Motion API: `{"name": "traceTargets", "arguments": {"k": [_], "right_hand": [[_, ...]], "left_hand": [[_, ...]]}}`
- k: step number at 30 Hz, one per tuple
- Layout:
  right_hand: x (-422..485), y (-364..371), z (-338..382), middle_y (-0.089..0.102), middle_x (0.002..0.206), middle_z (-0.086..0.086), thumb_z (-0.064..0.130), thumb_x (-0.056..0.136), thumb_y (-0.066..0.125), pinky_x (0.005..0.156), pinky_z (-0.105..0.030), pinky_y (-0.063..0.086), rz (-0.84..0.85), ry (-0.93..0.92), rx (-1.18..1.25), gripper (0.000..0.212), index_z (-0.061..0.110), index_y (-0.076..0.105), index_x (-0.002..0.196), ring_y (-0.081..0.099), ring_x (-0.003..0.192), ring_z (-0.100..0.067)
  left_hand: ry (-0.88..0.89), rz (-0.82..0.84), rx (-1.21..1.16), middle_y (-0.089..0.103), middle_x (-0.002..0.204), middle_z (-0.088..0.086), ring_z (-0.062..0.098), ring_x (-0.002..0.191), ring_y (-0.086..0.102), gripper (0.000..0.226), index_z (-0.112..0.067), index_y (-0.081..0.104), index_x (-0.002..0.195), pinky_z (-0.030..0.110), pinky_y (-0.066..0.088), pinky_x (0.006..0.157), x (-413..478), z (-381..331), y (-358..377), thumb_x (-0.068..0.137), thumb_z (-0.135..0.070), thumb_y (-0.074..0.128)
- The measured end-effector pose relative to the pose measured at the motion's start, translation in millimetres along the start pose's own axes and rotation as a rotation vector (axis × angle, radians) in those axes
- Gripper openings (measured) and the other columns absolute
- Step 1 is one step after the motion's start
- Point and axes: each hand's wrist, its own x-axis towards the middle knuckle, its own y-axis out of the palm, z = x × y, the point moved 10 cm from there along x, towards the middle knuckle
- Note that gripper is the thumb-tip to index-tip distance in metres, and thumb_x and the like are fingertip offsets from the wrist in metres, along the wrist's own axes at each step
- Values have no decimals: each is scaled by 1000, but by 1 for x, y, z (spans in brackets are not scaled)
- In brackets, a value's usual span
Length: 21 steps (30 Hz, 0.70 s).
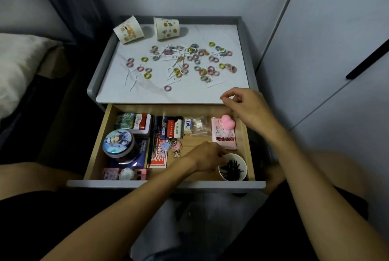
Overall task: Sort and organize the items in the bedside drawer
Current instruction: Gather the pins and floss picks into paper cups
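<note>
The bedside drawer [95, 155] is pulled open in front of me. A white paper cup [242, 174] holding black hairpins [231, 168] stands in its front right corner. My left hand [205, 156] reaches in from the left, its curled fingertips at the cup's left rim; what they hold is hidden. My right hand [245, 106] hovers over the drawer's back right corner with curled fingers, thumb and forefinger pinched on something tiny that I cannot make out. Below it a pink heart-shaped thing [228, 121] lies on a pink packet [224, 136].
The drawer also holds a round picture tin [118, 141], a green-and-red tin [134, 122], a red booklet [157, 156], keychains [173, 147], erasers [188, 125] and a clear bag [199, 125]. Several coloured hair ties [195, 58] and two tipped paper cups [166, 28] lie on the nightstand top [136, 96].
</note>
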Motion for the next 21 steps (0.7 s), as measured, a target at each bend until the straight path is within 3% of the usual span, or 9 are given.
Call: {"name": "traceTargets", "arguments": {"k": [3, 5, 8, 11, 14, 18, 21], "right_hand": [[0, 9, 2, 66, 79, 8, 26, 96, 58, 62, -19, 43, 32, 2, -27, 15, 21, 70, 105, 64, 72, -5], [2, 19, 5, 66, 85, 9, 27, 97, 57, 65, -19, 46, 64, -7, -65, 18, 21, 69, 108, 63, 77, -4], [5, 32, 11, 66, 85, 8, 27, 97, 57, 69, -25, 52, 99, -47, -123, 19, 22, 69, 110, 62, 73, -3], [20, 44, 27, 65, 94, 7, 26, 95, 59, 72, -21, 48, 120, -100, -183, 21, 23, 69, 113, 59, 81, -3], [56, 60, 63, 63, 104, 5, 21, 93, 61, 82, -29, 50, 114, -226, -253, 22, 23, 68, 114, 60, 88, -9], [134, 85, 121, 52, 135, -7, 16, 93, 60, 101, -36, 42, 95, -404, -481, 29, 23, 66, 121, 50, 123, -23], [203, 90, 154, 35, 151, -7, 6, 92, 55, 102, -37, 39, 18, -464, -730, 45, 26, 59, 131, 38, 134, -29]], "left_hand": [[0, -37, -32, 65, 125, 6, 23, 86, 69, 38, -13, 54, 136, 35, 59, 77, -13, 1, -30, 100, -27, 54], [14, -122, -62, 67, 119, 4, 22, 89, 69, 35, -13, 55, 132, 38, 59, 80, -26, 3, -68, 100, -27, 53], [17, -303, -134, 68, 103, -6, 14, 83, 70, 30, -19, 59, 127, 34, 59, 72, -52, 12, -139, 99, -31, 54], [35, -455, -261, 71, 103, -5, 8, 78, 71, 25, -22, 62, 121, 23, 57, 67, -80, 27, -205, 98, -30, 56], [22, -596, -337, 72, 100, -5, 10, 78, 72, 19, -21, 63, 116, 24, 57, 67, -97, 48, -257, 99, -24, 57], [-24, -691, -445, 73, 100, -1, 18, 81, 73, 19, -17, 64, 116, 33, 57, 72, -97, 82, -299, 99, -21, 57], [-30, -716, -477, 73, 99, 0, 21, 82, 72, 18, -16, 64, 115, 38, 58, 75, -94, 103, -318, 99, -20, 56]]}}
